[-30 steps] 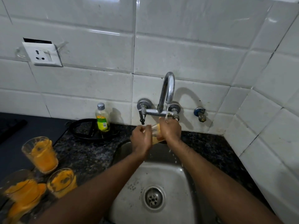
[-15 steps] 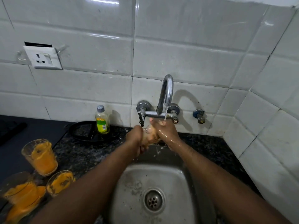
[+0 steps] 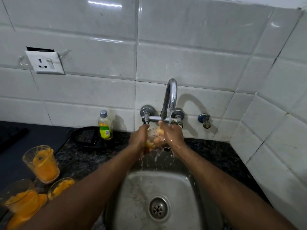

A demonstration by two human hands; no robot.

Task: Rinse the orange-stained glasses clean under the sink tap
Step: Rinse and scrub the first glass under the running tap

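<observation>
An orange-stained glass (image 3: 155,136) lies on its side between my hands, just below the chrome tap (image 3: 170,97). My left hand (image 3: 138,138) grips one end of it and my right hand (image 3: 173,136) wraps the other. A thin stream of water falls from the spout onto my right hand. Water drips from the glass into the steel sink (image 3: 132,196). Several more orange-smeared glasses stand on the counter at the left: a tall one (image 3: 41,164), a lower one (image 3: 60,187) and a blurred one (image 3: 18,195).
A bottle of yellow liquid (image 3: 105,125) stands in a black pan (image 3: 86,138) left of the tap. The drain (image 3: 158,208) sits mid-sink. A wall socket (image 3: 44,62) is on the white tiles. A tiled side wall closes in on the right.
The glass has turned from near upright to lying on its side between my hands. Water now runs off it into the sink. The view has tilted down a little.
</observation>
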